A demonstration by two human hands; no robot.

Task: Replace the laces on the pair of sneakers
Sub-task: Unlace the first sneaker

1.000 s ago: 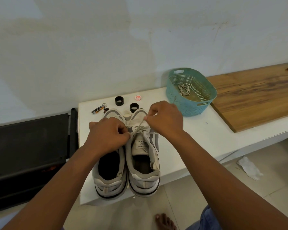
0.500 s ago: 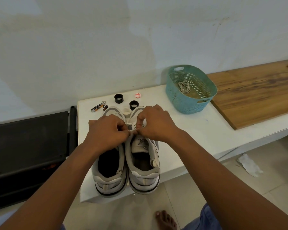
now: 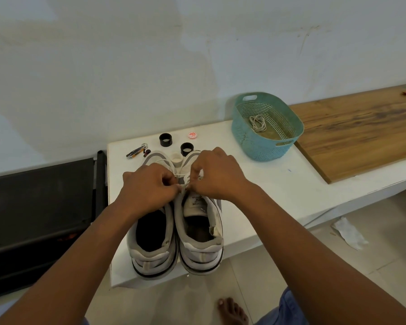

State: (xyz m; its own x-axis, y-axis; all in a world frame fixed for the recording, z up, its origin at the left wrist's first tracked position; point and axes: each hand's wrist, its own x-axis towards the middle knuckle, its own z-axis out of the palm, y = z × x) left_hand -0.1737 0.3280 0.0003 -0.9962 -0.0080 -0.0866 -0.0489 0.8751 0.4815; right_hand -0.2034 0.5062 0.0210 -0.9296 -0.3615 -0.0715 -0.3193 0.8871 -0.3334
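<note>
- Two sneakers stand side by side, heels toward the person, at the near edge of the white bench.
- Left hand has curled fingers pinching the lace over the right sneaker.
- Right hand pinches the same lace at the eyelets.
- Left sneaker touches its mate.
- Teal basket behind holds a coiled lace.

on the white surface: a teal perforated basket at two o'clock, two black rings, a red bottle cap, nail clippers at eleven; wooden board right.
</note>
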